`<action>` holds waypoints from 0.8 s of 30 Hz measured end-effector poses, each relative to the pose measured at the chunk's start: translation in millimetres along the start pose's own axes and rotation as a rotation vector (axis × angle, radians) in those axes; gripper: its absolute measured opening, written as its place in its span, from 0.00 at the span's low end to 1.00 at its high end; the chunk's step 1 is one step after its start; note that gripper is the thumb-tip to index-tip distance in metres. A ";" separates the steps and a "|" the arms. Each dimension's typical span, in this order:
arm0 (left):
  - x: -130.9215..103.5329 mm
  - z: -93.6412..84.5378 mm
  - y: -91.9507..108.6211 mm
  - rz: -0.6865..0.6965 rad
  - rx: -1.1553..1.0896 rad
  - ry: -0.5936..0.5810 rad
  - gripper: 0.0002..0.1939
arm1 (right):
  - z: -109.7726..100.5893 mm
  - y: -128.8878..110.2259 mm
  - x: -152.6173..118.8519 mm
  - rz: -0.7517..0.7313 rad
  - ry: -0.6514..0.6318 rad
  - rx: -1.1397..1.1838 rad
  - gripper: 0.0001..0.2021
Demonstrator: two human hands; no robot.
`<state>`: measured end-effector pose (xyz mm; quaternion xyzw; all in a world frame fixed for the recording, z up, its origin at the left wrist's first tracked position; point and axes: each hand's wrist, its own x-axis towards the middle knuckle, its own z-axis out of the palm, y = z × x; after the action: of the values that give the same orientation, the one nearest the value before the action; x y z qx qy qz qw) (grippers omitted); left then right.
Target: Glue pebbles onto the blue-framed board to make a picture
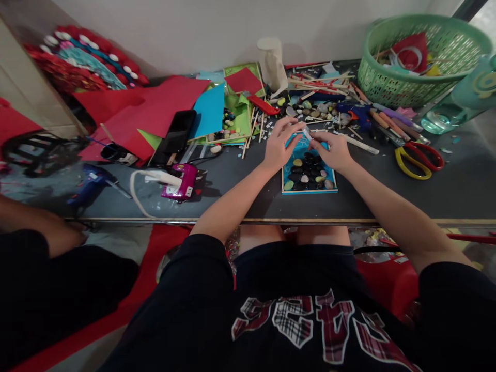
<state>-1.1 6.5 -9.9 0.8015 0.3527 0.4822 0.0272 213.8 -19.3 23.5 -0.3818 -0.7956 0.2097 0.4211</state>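
A small blue board [287, 178] with a pale wooden edging lies before me, covered with black, yellow and pinkish pebbles [306, 173]. Over its far edge, my right hand [335, 150] pinches a small white strip [307, 133] between thumb and fingers. From the other side my left hand [279, 144] meets the same strip with the tips of its thumb and forefinger, its other fingers curved. The strip's exact kind is too small to tell. Light line drawings show on the board's blue part, partly hidden by the hands.
Scissors [419, 160], pens [391, 124] and a green basket [413, 88] are to the right. Loose pebbles and sticks [321, 85] lie behind the board. Leftward are a phone [180, 130], coloured paper, a purple power adapter [180, 182], a blue glue gun [93, 178] and another person's arm [42, 222].
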 end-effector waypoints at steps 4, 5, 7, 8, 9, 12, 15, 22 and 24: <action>0.0 -2.8 7.8 0.044 0.065 -0.076 0.24 | 1.5 1.6 -0.9 0.015 0.070 0.001 0.21; 0.3 -3.3 10.0 0.048 0.062 -0.095 0.24 | 1.8 1.0 -0.9 0.017 0.075 0.004 0.20; 1.0 -3.8 13.5 0.052 0.048 -0.117 0.25 | 2.3 -0.8 -0.8 0.021 0.078 0.001 0.20; 1.3 -3.8 14.7 0.057 0.042 -0.124 0.25 | 2.6 -1.7 -0.8 0.025 0.078 -0.008 0.19; 1.4 -3.7 15.4 0.062 0.035 -0.133 0.25 | 2.8 -2.5 -0.7 0.031 0.076 -0.020 0.18; 1.0 -2.4 15.8 0.050 0.019 -0.143 0.25 | 3.4 -2.8 -0.2 0.044 0.055 -0.040 0.17; -0.3 -0.3 15.2 0.008 0.015 -0.115 0.26 | 3.9 0.5 0.8 0.039 0.051 -0.081 0.16; -1.8 3.0 18.2 -0.031 0.022 -0.110 0.28 | 7.2 5.3 0.4 0.034 0.100 -0.276 0.12; -1.8 3.8 19.6 -0.025 0.041 -0.105 0.27 | 8.6 3.2 -0.2 0.024 0.101 -0.301 0.11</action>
<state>11.9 -8.2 -5.8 0.8215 0.3707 0.4318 0.0351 208.1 -17.5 16.5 -0.4601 -0.7912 0.0740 0.3959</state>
